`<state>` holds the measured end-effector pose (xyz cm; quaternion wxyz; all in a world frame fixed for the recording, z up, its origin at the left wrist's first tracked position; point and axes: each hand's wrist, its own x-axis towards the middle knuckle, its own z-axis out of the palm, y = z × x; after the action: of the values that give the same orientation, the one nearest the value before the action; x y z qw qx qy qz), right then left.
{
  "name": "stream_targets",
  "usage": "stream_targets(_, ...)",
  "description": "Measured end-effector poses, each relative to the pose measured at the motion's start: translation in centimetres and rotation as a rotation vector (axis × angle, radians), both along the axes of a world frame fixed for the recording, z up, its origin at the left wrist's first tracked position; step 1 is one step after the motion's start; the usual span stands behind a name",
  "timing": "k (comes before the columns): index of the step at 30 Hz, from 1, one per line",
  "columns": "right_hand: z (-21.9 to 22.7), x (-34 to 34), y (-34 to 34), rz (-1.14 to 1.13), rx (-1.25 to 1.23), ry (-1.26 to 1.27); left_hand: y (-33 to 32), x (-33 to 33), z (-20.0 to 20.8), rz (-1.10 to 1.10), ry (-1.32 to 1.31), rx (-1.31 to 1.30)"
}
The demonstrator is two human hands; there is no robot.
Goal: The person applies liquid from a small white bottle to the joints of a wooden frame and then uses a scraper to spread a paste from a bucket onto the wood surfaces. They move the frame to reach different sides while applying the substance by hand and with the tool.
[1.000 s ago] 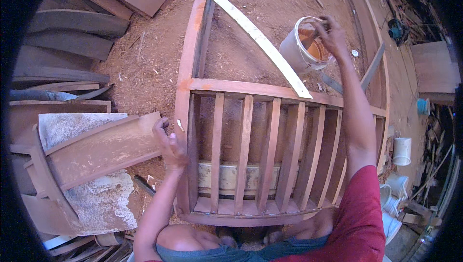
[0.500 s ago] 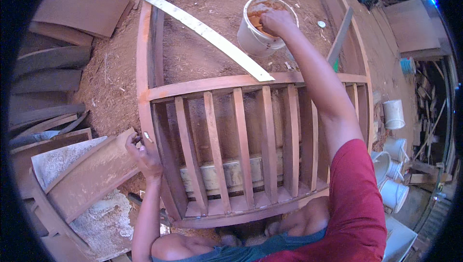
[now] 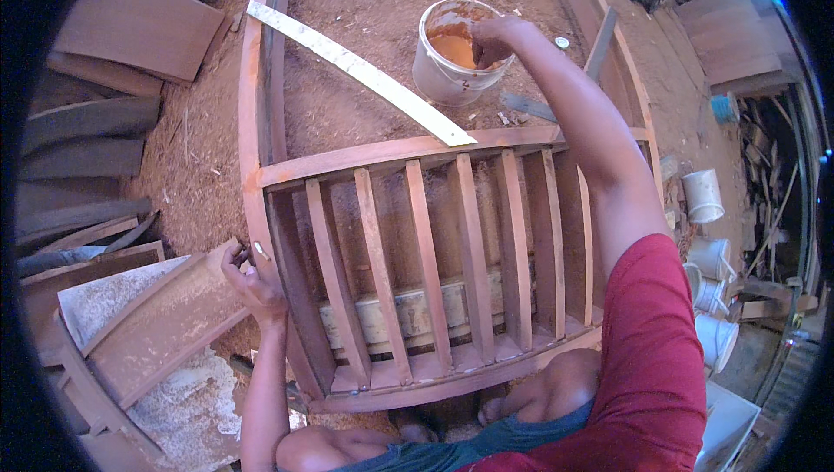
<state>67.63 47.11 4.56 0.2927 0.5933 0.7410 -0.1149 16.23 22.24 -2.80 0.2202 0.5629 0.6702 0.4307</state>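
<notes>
My right hand (image 3: 497, 40) reaches into a white bucket (image 3: 459, 81) partly filled with orange-brown liquid (image 3: 453, 48). It is near the bucket's right rim, its fingers bent downward and closed; whatever they hold is hidden. The bucket stands beyond the crossbar of a large reddish-brown wooden frame (image 3: 347, 162) with several upright slats (image 3: 426, 263). At the frame's left side rail my left hand (image 3: 256, 288) rests with fingers curled together beside a small pale spot. Something small and dark may be between its fingertips, but I cannot make it out.
A pale flat strip (image 3: 360, 72) lies slantwise across the frame's left rail and crossbar. Curved wooden panels (image 3: 135, 29) are stacked at left, with a board (image 3: 174, 324) beside my left arm. Several white buckets (image 3: 702, 196) stand at right. Sawdust-covered ground (image 3: 347, 3) surrounds the frame.
My right hand has shifted within the bucket toward its right rim, showing more of the orange-brown liquid. The whole view has shifted slightly. My left hand stays by the left rail.
</notes>
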Motion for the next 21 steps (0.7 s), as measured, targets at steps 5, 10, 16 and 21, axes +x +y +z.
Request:
stream_targets(5, 1.6, 5.2, -2.2, -0.314, -0.008, 0.472, -0.3, -0.2, -0.4, -0.014, 0.037, 0.035)
stream_targets(10, 1.7, 7.4, -5.0, -0.478, 0.123, 0.717, -0.3, 0.1, 0.2, -0.037, 0.077, 0.023)
stream_targets(16, 0.8, 4.2, -3.3, -0.365, 0.325, 0.455, -0.4, -0.3, -0.5, -0.069, 0.063, 0.058)
stream_targets(21, -3.2, -0.9, -0.1, -0.389, 0.361, 0.232, -0.2, -0.3, -0.7, -0.101, 0.140, 0.003)
